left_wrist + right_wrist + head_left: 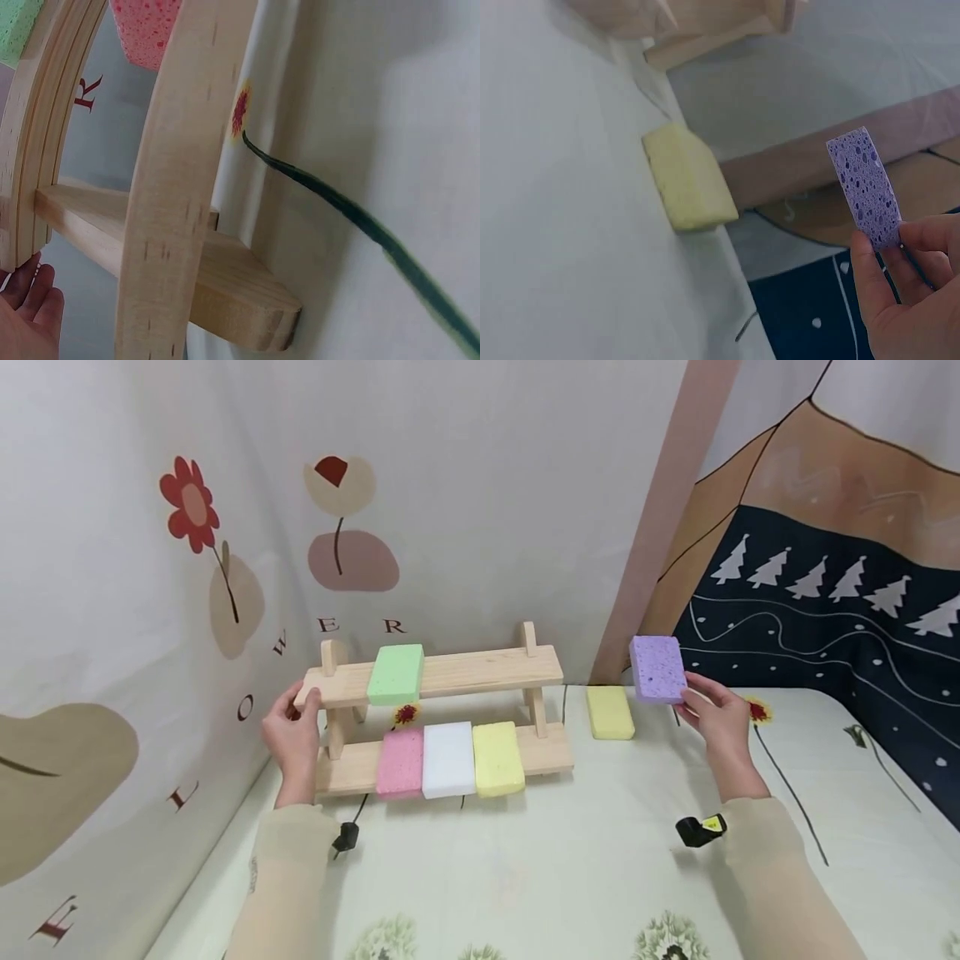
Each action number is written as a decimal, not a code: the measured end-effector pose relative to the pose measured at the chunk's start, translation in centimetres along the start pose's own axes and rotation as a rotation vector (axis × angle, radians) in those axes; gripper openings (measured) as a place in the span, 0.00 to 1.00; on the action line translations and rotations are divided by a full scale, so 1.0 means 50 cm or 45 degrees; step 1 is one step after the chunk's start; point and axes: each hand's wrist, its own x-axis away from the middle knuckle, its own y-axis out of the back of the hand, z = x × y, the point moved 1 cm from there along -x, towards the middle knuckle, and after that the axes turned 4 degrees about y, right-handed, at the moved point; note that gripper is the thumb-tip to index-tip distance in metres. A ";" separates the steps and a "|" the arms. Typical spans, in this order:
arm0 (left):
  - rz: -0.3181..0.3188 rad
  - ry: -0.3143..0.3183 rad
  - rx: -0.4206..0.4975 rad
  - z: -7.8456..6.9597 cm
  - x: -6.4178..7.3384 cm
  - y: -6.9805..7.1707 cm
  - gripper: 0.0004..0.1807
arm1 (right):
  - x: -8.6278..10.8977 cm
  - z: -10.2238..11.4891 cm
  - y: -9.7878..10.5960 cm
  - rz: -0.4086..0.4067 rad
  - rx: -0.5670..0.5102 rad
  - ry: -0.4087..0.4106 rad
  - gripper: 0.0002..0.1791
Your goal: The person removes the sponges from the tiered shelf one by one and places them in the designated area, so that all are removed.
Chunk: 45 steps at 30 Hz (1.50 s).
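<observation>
At the left end of the two-tier wooden rack [480,674], my left hand [293,735] grips the upper board, thumb at its front edge; in the left wrist view the fingertips [43,281] meet the board's end. My right hand [718,714] pinches a purple sponge [657,668] by its lower right corner, held up to the right of the rack. A green sponge [397,675] leans on the upper board. On the lower board, pink [401,764], white [448,760] and yellow [498,759] sponges stand side by side.
Another yellow sponge [610,712] lies on the table cloth [525,860] between the rack and my right hand, close to the back curtain [480,510]. A dark cloth panel with white trees [832,602] hangs at the right. Each wrist carries a small black camera [699,832].
</observation>
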 end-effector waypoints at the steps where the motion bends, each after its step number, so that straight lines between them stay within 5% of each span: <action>1: 0.002 0.004 -0.003 0.000 0.000 0.000 0.27 | -0.006 -0.004 0.004 -0.009 0.003 -0.011 0.24; 8: 0.007 0.018 0.014 0.001 0.001 0.004 0.27 | -0.046 -0.052 0.022 -0.034 0.203 -0.040 0.23; 23: 0.016 -0.006 -0.004 0.001 -0.004 0.003 0.27 | -0.070 -0.114 0.041 -0.016 0.458 -0.145 0.24; 31: 0.017 0.007 -0.018 -0.002 -0.002 0.002 0.27 | -0.075 -0.113 0.041 0.006 0.746 -0.038 0.22; 45: 0.016 0.021 -0.013 -0.002 -0.002 0.000 0.27 | -0.069 -0.094 0.037 0.063 0.941 0.049 0.21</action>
